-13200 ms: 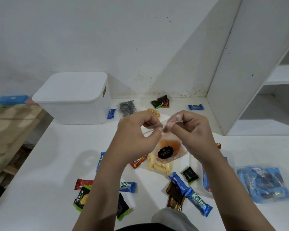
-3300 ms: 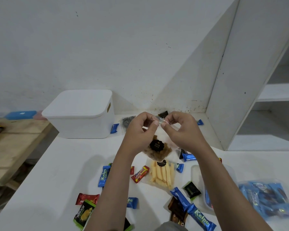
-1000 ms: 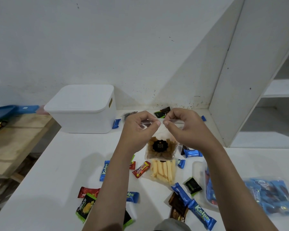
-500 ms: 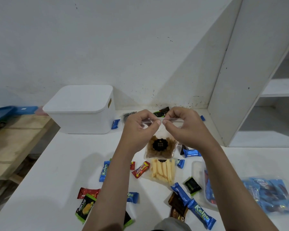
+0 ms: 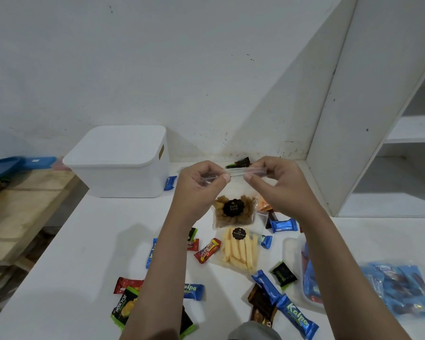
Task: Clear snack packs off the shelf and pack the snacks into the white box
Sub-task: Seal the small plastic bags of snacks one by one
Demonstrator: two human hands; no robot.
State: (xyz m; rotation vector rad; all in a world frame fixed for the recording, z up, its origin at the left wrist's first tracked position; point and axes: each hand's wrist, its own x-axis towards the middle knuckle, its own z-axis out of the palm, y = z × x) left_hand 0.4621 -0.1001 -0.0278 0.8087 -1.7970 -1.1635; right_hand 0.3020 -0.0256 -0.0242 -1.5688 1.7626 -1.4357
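- White wall (image 5: 157, 69) behind, scuffed and speckled low down near the white box.
- White table (image 5: 88, 241) spread beneath the white box, running to the near frame edge; bare stretch of it in front of the box and to that side.
- White shelf unit (image 5: 378, 119) well to the right of the box, its side panel slanting, open compartments facing right.
- Wooden surface (image 5: 15, 212) left of the box and lower, with a blue lid-like thing (image 5: 3, 166) at its far end.
- White box (image 5: 119, 163) at the table's back left, against the wall, lid on, rounded corners, small tan tag on its right side.
- Clear bag of brown snacks (image 5: 234, 212) held up right of the box, above the table, black round label on its front, top strip stretched level.
- Left hand (image 5: 199, 186) pinching the bag's top strip between thumb and curled fingers.
- Right hand (image 5: 277, 185) pinching the same strip just beside it, thumbs nearly meeting.
- Bag of pale yellow sticks (image 5: 239, 250) flat on the table, right of and nearer than the box, straight under the held bag.
- Clear pouch of blue packs (image 5: 400, 288) far right of the box, close to the near edge.
- Small wrapped snacks scattered nearer than the box: blue Kalpa bar (image 5: 296, 315), red bar (image 5: 207, 250), green-edged pack (image 5: 124, 306).
- One small blue pack (image 5: 169, 183) touching the box's right foot.
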